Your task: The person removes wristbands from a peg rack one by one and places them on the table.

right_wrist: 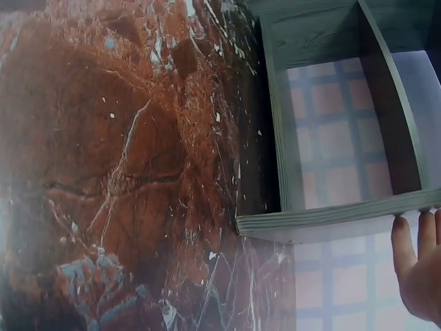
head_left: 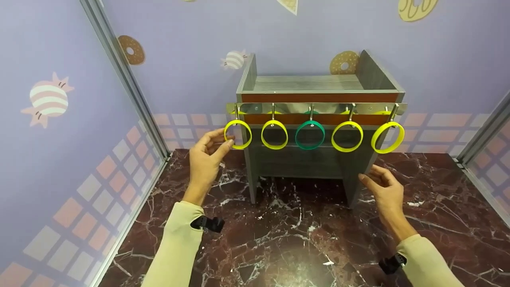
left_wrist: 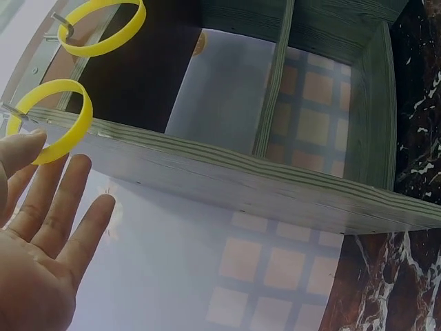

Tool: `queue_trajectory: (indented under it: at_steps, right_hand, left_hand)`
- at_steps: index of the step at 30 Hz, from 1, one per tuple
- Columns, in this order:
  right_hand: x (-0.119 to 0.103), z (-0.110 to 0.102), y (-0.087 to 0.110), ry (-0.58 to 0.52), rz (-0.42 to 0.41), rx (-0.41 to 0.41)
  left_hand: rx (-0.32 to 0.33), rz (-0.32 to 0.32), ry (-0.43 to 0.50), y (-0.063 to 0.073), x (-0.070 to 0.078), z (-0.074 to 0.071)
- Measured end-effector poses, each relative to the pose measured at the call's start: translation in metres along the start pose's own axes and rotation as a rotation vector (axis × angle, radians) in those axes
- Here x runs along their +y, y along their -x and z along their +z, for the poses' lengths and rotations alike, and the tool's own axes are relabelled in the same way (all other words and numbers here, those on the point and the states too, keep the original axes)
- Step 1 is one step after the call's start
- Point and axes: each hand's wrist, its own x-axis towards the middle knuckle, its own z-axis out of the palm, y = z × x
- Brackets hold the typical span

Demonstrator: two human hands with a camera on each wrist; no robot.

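A row of rings hangs from hooks on a metal rail (head_left: 291, 108) along the front of a grey wooden rack (head_left: 306, 83). My left hand (head_left: 207, 157) pinches the leftmost yellow ring (head_left: 250, 137) at its left side, thumb in front and fingertips behind. In the left wrist view the other fingers of that hand (left_wrist: 41, 262) stretch out past the yellow ring (left_wrist: 81, 124). My right hand (head_left: 385, 191) is beside the rack's right side panel (head_left: 358, 175), fingertips right at its edge, holding nothing. In the right wrist view its fingers (right_wrist: 406, 248) lie against that panel.
Farther right hang another yellow ring (head_left: 275, 148), a teal ring (head_left: 310, 148) and two more yellow ones. The rack stands on a dark red marbled tabletop (head_left: 271, 239). Lilac walls (head_left: 179, 59) with printed sweets enclose the back and sides.
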Motion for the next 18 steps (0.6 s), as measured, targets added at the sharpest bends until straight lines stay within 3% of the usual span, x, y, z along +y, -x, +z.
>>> queue_trajectory:
  at_steps: [7,18]
  right_hand:
    - [0.006,0.001,0.000,0.109,-0.102,0.047]
    - [0.011,0.002,0.000,0.239,-0.213,0.067]
  left_hand:
    - [0.029,-0.015,0.089,0.001,0.005,0.001]
    - [0.067,0.030,0.237,0.001,0.024,0.008]
